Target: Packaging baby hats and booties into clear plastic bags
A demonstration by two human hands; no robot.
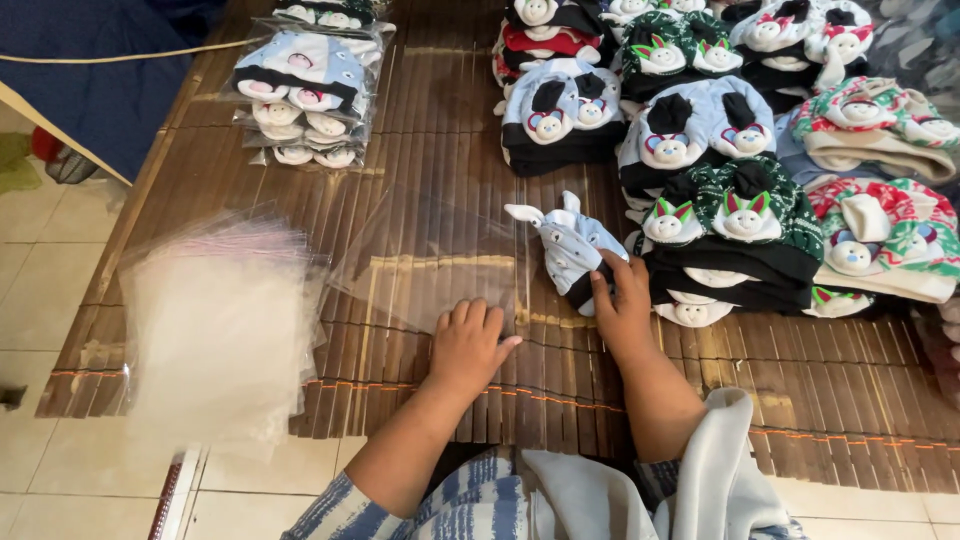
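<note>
The left hand (468, 345) lies flat, fingers together, pressing the near edge of a clear plastic bag (430, 255) on the bamboo mat (420, 130). At its three o'clock, the right hand (622, 310) has its fingers clamped on a small light-blue knitted hat (570, 245), just beside the stacked hats (730, 230).

Both your forearms reach forward from the bottom of the view, bare from the rolled striped sleeves up to the wrists. Your left hand (468, 340) lies palm down, fingers together and pointing ahead, the thumb stretched out to the right (its tip nearly level with the knuckles). Your right hand (622, 305) sits a little farther forward, near the left but apart from it, wrist bent slightly, fingers curled downward and pressing, the back of the hand facing up.
</note>
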